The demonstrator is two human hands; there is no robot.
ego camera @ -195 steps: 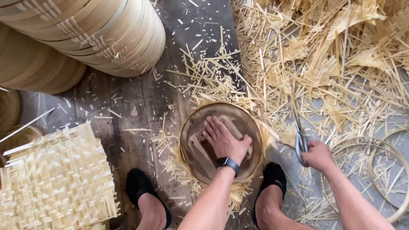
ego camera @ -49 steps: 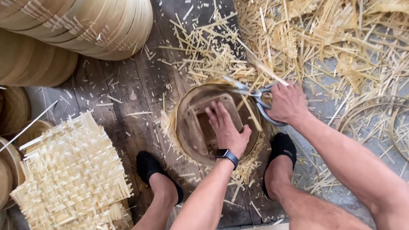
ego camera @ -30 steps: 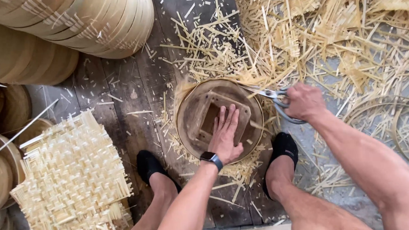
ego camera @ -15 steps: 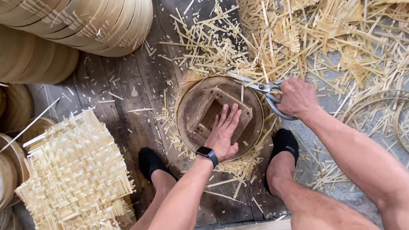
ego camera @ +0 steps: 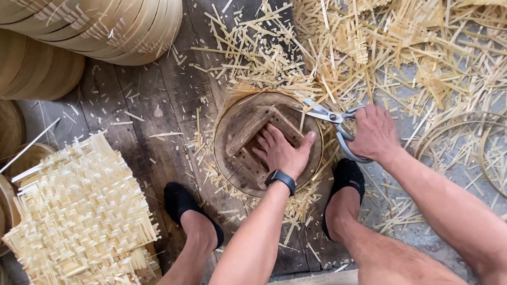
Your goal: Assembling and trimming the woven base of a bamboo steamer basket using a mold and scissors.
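Note:
A round wooden disc [ego camera: 236, 123] with crossed wooden battens on top lies on the plank floor between my feet. My left hand [ego camera: 282, 150], a dark watch on its wrist, presses flat on the disc with the fingers spread. My right hand [ego camera: 374, 134] grips the handles of metal scissors [ego camera: 328, 116]. The blades point left and meet the disc's upper right rim, where thin bamboo strips stick out from under it.
A stack of square woven bamboo mats [ego camera: 79, 219] lies at the left. Stacked bamboo steamer rings [ego camera: 92, 24] fill the top left. Cut bamboo strips [ego camera: 407, 47] cover the floor at the top right, with loose hoops [ego camera: 484, 151] at the right. My black-socked feet [ego camera: 345, 181] flank the disc.
The disc has turned under my left hand, and the scissors have worked along its upper right rim. Earlier still my right hand held the scissors off to the right, away from the disc.

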